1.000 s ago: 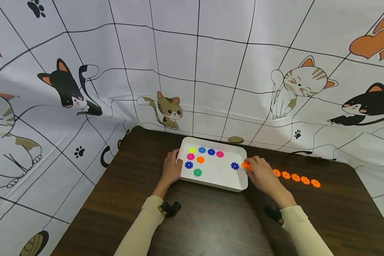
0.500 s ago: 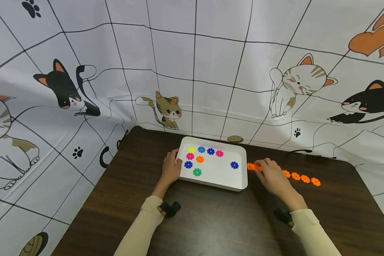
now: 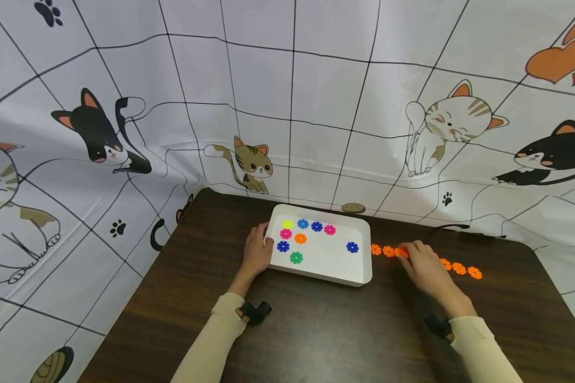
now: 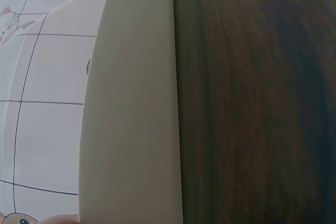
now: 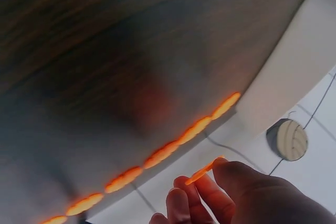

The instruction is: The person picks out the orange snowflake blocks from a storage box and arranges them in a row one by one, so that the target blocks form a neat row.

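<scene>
A shallow white tray (image 3: 321,274) holds flower-shaped plastic discs, among them a green disc (image 3: 296,258), a yellow disc (image 3: 287,224) and a blue disc (image 3: 352,247). My left hand (image 3: 257,250) grips its left rim. The left wrist view has the tray's side wall (image 4: 131,108) and a sliver of finger. Right of the tray, my right hand (image 3: 427,268) pinches an orange flower disc (image 5: 206,170) between thumb and fingers, over a row of like discs. That row runs from the left orange disc (image 3: 376,249) to the right orange disc (image 3: 475,273), its middle hidden by the hand.
The dark wooden table (image 3: 306,330) extends on all sides of the tray. A white curtain (image 3: 326,106) printed with cats and grid lines hangs behind the table and at its left.
My right hand has moved rightward from the tray's right edge along the orange row, uncovering discs at the row's left end. The left hand and tray stay in place.
</scene>
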`<state>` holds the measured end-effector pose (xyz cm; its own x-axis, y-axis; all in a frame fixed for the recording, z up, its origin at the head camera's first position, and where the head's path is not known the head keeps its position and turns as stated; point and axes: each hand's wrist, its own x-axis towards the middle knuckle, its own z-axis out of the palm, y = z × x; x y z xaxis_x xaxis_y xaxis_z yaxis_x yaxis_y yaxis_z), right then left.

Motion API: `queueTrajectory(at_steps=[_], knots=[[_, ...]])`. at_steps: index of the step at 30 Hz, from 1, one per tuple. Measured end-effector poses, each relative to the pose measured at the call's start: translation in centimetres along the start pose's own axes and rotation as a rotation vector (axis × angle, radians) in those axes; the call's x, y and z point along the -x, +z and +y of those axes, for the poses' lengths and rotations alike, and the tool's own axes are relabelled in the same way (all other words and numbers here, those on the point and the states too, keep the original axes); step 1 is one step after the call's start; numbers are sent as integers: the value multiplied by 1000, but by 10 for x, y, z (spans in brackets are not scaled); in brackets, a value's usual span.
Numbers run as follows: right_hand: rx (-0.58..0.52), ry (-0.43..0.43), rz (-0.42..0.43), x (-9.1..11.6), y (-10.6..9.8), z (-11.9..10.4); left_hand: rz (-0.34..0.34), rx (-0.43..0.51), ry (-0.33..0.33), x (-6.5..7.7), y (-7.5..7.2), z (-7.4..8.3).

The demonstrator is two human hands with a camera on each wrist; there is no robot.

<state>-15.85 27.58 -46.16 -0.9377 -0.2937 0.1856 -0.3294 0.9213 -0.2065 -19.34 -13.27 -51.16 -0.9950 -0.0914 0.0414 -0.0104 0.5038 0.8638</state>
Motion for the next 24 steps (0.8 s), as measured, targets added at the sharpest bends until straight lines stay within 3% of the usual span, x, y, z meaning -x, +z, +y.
queueTrajectory(at_steps=[15, 24], knots=[[-14, 80, -37, 24, 1, 39, 11, -15, 35, -1, 3, -5], [-2, 88, 22, 31, -4, 66, 4, -14, 20, -1, 2, -3]])
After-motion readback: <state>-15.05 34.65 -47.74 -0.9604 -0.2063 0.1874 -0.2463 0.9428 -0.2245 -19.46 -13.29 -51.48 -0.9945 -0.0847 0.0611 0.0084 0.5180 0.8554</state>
